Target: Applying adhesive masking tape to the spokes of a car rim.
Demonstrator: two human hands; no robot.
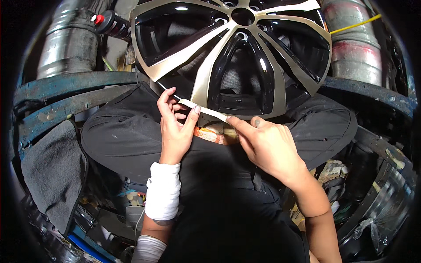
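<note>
An orange-and-white package (209, 134), blurred, lies just below the alloy wheel (232, 57), which rests on the person's dark-trousered lap (127, 131). A spray can with a red cap (109, 23) leans left of the wheel's top, beside a metal cylinder (70, 41). A grey cloth (50, 175) drapes far left. Along the wheel's lower rim runs a strip of pale tape (204, 110): the left hand (175, 129) pinches one end, and the right hand (267, 147) pinches the other, fingertips together.

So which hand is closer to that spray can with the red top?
Left. The left hand sits below and to the right of the spray can, pinching the tape strip. The right hand is farther right.
</note>
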